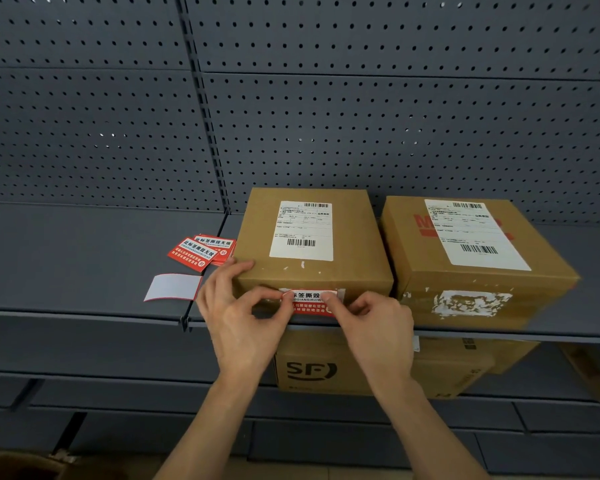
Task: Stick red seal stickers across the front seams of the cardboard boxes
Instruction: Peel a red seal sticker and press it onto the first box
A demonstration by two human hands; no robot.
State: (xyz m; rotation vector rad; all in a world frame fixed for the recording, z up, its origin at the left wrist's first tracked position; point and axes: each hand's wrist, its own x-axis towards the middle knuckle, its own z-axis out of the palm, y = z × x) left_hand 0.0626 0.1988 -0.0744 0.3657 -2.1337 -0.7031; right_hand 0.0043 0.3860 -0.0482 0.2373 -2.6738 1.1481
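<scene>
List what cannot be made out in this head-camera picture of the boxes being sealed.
1. Head view: both ends of the red seal sticker, covered by the left hand and right hand.
2. Head view: the left box front, hidden by hands and sticker.
3. Head view: shipping label print, too small.

On my screen the near box looks like plain matt brown cardboard, and its shipping label like smooth white paper. The red seal sticker has a slight sheen, as does the loose sticker stack. The neighbouring box carries rough torn paper scraps. The shelf and perforated back panel look like matt grey painted metal.
</scene>
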